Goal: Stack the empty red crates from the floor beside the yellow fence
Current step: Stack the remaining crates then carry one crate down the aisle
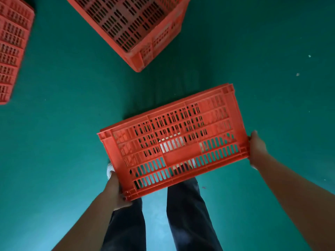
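The red crate is up in the air in front of the person's legs, above the green floor. Its long side goes from left to right, with the right end a bit farther away. A side full of holes faces up. The left hand grips the near left corner. The right hand grips the right end. Another crate sits ahead, and a stack of crates stands far left.

I see the crate between my hands as matt red slotted plastic; the floor below is smooth, faintly glossy green.
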